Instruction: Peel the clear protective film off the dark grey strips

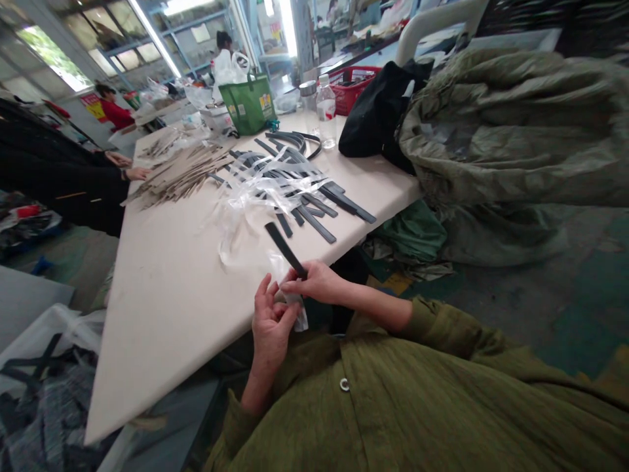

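Observation:
My right hand (319,283) is closed on a dark flat strip (282,246), whose free end points up and away over the table's near edge. My left hand (270,321) pinches a clear plastic sleeve (301,319) between thumb and fingers, just below the right hand's fingertips. Whether the strip's lower end sits inside the sleeve is hidden by my fingers. Beyond my hands lies a loose pile of similar dark strips (317,223), with clear plastic sleeves (255,193) strewn across it.
The pale table (181,282) also carries brown card strips (184,174), a green bag (248,105), a water bottle (325,111) and a black bag (373,111). A large woven sack (521,131) stands right. Another person's hand (137,174) touches the card strips. A bin (69,321) stands lower left.

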Demonstrator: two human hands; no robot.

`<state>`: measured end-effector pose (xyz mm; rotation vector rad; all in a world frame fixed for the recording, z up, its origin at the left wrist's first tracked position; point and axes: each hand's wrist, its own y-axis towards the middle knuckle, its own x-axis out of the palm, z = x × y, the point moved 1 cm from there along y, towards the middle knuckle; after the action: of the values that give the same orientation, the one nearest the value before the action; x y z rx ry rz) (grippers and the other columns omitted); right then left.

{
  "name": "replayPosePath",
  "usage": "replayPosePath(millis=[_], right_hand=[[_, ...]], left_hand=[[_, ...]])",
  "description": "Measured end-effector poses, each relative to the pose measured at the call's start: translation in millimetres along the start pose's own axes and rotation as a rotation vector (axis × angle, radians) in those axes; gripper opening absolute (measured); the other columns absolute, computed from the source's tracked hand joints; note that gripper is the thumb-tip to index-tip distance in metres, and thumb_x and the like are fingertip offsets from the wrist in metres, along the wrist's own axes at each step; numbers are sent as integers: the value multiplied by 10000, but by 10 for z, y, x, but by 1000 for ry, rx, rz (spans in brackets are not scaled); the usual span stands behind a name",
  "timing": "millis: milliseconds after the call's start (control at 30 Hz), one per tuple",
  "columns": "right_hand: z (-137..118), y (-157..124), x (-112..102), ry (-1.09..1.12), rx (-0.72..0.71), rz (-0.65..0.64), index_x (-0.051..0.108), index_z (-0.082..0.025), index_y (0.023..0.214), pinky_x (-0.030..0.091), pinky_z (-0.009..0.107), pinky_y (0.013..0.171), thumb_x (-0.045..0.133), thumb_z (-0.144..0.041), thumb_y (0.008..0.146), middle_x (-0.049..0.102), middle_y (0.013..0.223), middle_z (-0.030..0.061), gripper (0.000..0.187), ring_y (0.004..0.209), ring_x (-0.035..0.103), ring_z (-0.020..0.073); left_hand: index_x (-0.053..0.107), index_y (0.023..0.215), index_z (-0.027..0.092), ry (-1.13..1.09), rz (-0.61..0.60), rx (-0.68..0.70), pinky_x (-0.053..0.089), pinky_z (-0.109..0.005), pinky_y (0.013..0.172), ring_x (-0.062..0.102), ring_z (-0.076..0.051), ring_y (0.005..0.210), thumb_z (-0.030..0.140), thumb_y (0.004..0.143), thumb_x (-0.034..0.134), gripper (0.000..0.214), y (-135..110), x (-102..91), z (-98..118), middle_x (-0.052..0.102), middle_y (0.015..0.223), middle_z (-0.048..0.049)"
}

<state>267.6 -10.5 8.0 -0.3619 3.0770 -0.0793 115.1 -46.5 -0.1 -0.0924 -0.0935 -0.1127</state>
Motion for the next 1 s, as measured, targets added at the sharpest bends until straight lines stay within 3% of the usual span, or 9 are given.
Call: replayPosePath(millis=[133, 267, 333, 500, 600, 733, 900, 1000], right_hand=[[-186, 22, -21, -209, -102, 58, 734, -139, 764, 350, 209, 591, 742, -202, 783, 600, 614, -46, 66, 586, 489, 90], [-281, 27, -2, -375, -171, 65, 737, -152, 738, 327, 226, 629, 737, -160, 795, 625, 634, -34, 58, 636, 525, 110], [-287, 41, 15, -422, -188, 69, 734, -155, 745, 327, 225, 634, 741, -171, 805, 642, 668, -25, 62, 654, 537, 114], [-241, 84, -26, -463, -181, 90, 712, -151, 750, 318, 216, 595, 725, -228, 845, 609, 631, -38, 123, 590, 494, 96], [-260, 58, -134, -424, -215, 103, 696, -147, 797, 356, 215, 609, 602, -279, 936, 634, 673, -18, 214, 623, 530, 111], [-263, -78, -241, -271, -242, 84, 663, -160, 944, 436, 219, 605, 392, -342, 1013, 703, 903, 37, 334, 684, 598, 134], [-190, -116, -403, -167, -183, 99, 630, -168, 900, 471, 220, 497, 317, -502, 1012, 696, 755, 35, 471, 576, 574, 143], [-469, -30, -698, -113, -204, 220, 618, -164, 796, 468, 226, 464, 355, -596, 967, 682, 668, 38, 534, 475, 511, 123]], left_hand=[[599, 1155, 241, -13, 22, -44, 522, -222, 671, 644, -102, 685, 246, 638, 823, 564, 60, -40, -10, 701, 1012, -23], [705, 813, 173, 123, -111, -88, 499, -238, 666, 631, -140, 677, 327, 722, 756, 186, 91, -65, -2, 700, 728, -7], [735, 769, 175, 183, -166, -104, 506, -262, 672, 629, -157, 659, 359, 752, 728, 185, 100, -69, -23, 705, 688, -18], [786, 800, 178, 212, -266, -225, 529, -320, 802, 692, -224, 801, 381, 715, 767, 221, 134, -42, -77, 763, 810, -86], [775, 759, 162, 111, -175, -261, 532, -316, 802, 695, -215, 781, 376, 668, 809, 235, 169, -32, -41, 765, 796, -87], [738, 670, 154, -50, -51, -253, 541, -287, 692, 666, -180, 655, 387, 592, 870, 279, 279, -40, 13, 726, 665, -55], [673, 610, 152, -288, 36, -152, 520, -209, 611, 602, -101, 571, 393, 510, 923, 361, 563, 60, 160, 654, 599, 4], [679, 648, 150, -412, 84, -149, 536, -203, 651, 635, -96, 617, 390, 432, 951, 422, 716, 160, 326, 700, 690, -9]])
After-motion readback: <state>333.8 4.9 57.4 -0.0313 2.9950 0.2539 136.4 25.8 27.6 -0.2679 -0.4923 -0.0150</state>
